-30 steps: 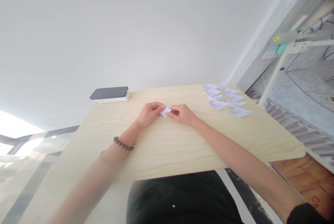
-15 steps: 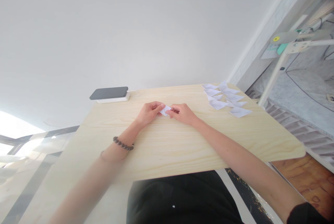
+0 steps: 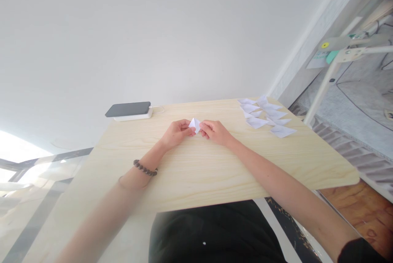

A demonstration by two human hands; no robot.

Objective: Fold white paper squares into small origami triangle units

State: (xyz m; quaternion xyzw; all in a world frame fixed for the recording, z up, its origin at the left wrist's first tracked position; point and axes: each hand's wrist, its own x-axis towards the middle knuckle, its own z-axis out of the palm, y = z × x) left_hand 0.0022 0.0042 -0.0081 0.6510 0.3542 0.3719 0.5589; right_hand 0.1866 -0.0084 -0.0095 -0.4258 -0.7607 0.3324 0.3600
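Note:
A small piece of folded white paper (image 3: pixel 194 123) is held between my two hands, over the middle of the table. Its upper edge comes to a point, and a crease runs down from there. My left hand (image 3: pixel 178 133) pinches its left side, thumb in front and fingers behind. On the right side, my right hand (image 3: pixel 214 131) grips the paper between thumb and curled fingers. My fingers cover its side corners. Several folded white paper pieces (image 3: pixel 257 122) with pointed ends lie in two overlapping columns to the right of my hands.
A dark phone (image 3: pixel 129 109) rests on a white block at the table's back left, with a white cable beside it. The wooden table (image 3: pixel 196 177) meets a pale wall (image 3: pixel 184 34) behind. A white metal frame (image 3: pixel 321 85) stands off to the right.
The folded paper has been turned between my fingers, and its point now faces up. My left thumb has shifted down to its lower edge. The pieces on the right have not moved.

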